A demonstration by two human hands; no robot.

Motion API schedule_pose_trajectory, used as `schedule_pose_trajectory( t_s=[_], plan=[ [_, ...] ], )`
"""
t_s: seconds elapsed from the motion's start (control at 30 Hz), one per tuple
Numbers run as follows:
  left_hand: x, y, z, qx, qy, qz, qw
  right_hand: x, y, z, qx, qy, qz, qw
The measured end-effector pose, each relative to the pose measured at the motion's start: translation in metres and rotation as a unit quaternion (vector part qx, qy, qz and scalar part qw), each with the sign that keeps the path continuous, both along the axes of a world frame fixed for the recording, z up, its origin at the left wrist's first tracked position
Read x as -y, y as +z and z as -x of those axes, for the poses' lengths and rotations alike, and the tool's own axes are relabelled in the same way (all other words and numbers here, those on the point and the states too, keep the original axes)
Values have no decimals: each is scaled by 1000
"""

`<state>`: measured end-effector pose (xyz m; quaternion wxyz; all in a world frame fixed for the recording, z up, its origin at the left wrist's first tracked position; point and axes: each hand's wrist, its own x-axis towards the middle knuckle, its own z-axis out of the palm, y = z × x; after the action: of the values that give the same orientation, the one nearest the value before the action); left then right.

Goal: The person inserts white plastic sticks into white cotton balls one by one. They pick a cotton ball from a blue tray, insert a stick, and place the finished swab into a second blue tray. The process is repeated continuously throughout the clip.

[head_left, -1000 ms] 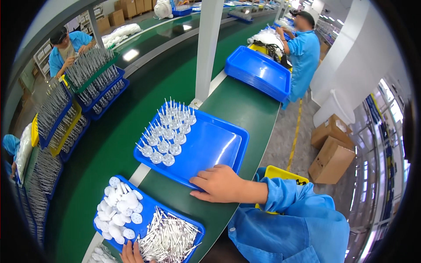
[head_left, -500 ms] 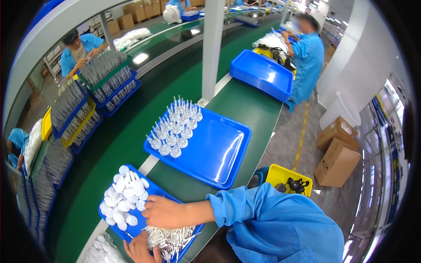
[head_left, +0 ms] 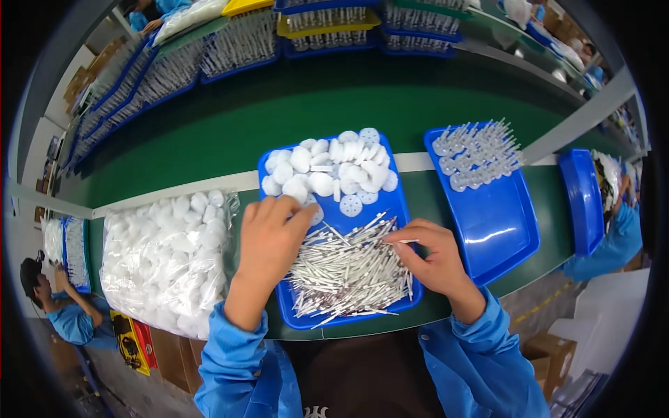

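A blue tray (head_left: 398, 209) in front of me holds white round discs (head_left: 327, 167) at its far end and a pile of thin white pins (head_left: 352, 268) at its near end. My left hand (head_left: 270, 240) reaches into the tray, fingers on a disc at the edge of the disc heap. My right hand (head_left: 428, 254) rests on the pin pile and pinches one pin between thumb and fingers. To the right, a second blue tray (head_left: 498, 230) carries assembled pins standing on discs (head_left: 477, 150) at its far end.
A clear bag of white discs (head_left: 167, 258) lies left of the tray. A green conveyor belt (head_left: 279, 111) runs beyond, with racks of parts in blue and yellow trays (head_left: 230, 49). Another blue tray (head_left: 584, 198) sits far right. Other workers in blue stand at left (head_left: 66, 313) and right (head_left: 620, 223).
The view has swung from the right-hand tray down to the tray of discs and pins. My right hand has moved from the assembled-parts tray to the pin pile; my left hand now reaches the discs.
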<state>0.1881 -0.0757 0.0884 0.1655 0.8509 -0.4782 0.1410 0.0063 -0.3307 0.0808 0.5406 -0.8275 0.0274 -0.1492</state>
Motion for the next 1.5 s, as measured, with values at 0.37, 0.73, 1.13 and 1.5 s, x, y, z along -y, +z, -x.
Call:
schedule_pose_trajectory(
  t_s=[0.37, 0.73, 1.13, 1.5],
  plan=[
    [21, 15, -7, -271, -43, 219, 936, -3, 14, -16, -32, 5, -150, 988],
    [39, -7, 12, -522, -23, 418, 743, -32, 3, -87, 124, -42, 41, 991],
    [35, -14, 13, -523, 17, 425, 739, -36, -3, -75, 50, -65, 58, 995],
    [35, -13, 14, -279, 4, 288, 916, -33, 6, -71, -53, -60, 34, 996]
  ],
)
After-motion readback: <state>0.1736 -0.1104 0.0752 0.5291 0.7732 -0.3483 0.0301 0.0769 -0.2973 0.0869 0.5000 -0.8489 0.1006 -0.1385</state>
